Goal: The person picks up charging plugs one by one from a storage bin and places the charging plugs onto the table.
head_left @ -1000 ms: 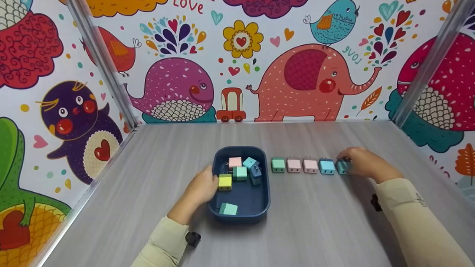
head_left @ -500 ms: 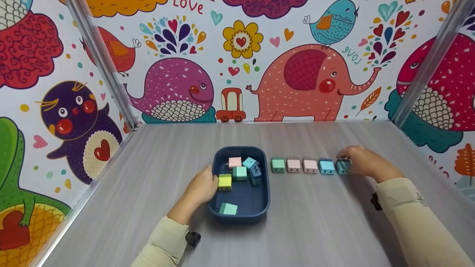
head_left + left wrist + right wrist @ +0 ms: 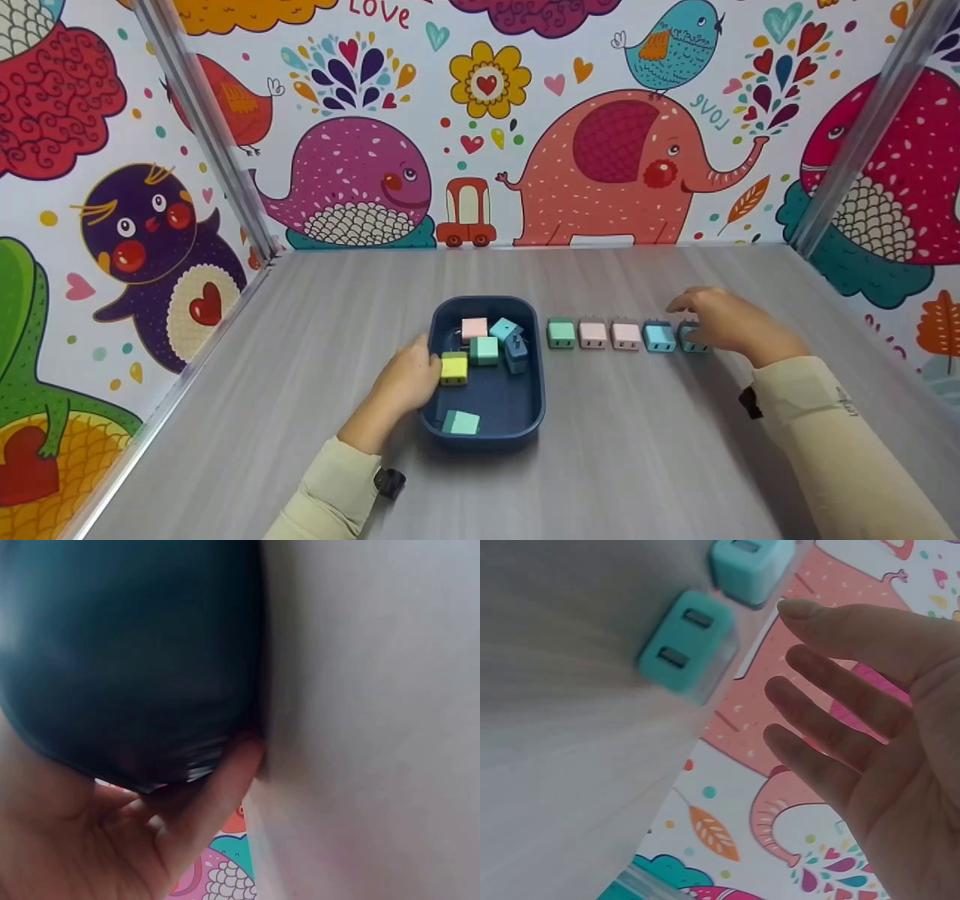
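Head view: we have one navy bin (image 3: 491,405), smooth, rectangular, corners rounded, on the grey, wood-streaked worktop (image 3: 600,450). Six boxy chargers (image 3: 484,350) lie loose inside: one pink, one light blue, one navy, one yellow, two mint. Five more stand in a row to its right: one green charger (image 3: 561,334), two pink chargers (image 3: 592,334), one blue charger (image 3: 659,337), one teal charger (image 3: 694,338). Left hand (image 3: 405,375) grips the bin's left wall; right hand (image 3: 724,322) is palm down over the teal charger. Two pale cloth sleeves (image 3: 322,484). Behind: cartoon-printed wall (image 3: 465,161), two metal posts (image 3: 214,135).

Left wrist view: bin fills the upper left, dark, slightly shiny, blurred. We see the left hand wrapped round its outside, one fingertip at the edge by the worktop.

Right wrist view: two turquoise plastic chargers, one with two slots, the other cut off up top. Right hand is free, four digits visible, slightly bent, apart from both.
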### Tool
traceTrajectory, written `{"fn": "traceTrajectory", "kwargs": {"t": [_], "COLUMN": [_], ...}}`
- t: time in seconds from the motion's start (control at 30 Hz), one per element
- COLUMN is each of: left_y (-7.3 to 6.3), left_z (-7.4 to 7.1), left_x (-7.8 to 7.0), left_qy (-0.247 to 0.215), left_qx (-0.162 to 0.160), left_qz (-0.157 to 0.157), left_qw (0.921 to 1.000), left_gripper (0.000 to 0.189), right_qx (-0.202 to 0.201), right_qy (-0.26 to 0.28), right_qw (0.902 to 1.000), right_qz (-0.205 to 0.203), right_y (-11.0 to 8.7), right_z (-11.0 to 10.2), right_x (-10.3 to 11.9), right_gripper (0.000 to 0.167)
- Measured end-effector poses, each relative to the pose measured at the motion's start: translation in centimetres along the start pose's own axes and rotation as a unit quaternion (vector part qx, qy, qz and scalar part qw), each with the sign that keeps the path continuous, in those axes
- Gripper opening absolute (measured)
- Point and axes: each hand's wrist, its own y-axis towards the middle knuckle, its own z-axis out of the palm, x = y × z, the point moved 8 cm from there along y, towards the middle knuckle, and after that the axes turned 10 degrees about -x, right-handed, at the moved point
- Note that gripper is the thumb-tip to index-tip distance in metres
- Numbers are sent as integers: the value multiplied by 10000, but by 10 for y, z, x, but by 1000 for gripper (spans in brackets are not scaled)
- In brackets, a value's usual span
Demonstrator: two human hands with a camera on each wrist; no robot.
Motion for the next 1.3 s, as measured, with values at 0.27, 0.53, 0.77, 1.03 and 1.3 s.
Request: {"fn": "traceTrajectory", "kwargs": {"t": [0.27,0.53,0.77,1.03,1.3], "left_y": [-1,-1,-1,0,0], "left_z": [-1,-1,0,1,1], "left_x": [0,0,0,1,2], "left_qy": [42,17,-27,-47,-19], "left_qx": [0,25,46,-11,25], "left_qz": [-12,-42,-111,-78,-108], "left_qw": [10000,10000,9999,10000,9999], "left_gripper": [51,52,53,53,55], "right_qx": [-74,-145,-266,-496,-709], "right_qy": [-153,-206,-266,-202,-336], "right_qw": [9997,9989,9970,9922,9830], "right_qz": [-195,-389,-677,-1126,-1662], "right_y": [5,8,11,10,8], "right_z": [-4,-5,-2,0,5], "right_x": [27,58,89,126,161], "right_gripper": [49,49,48,47,45]}}
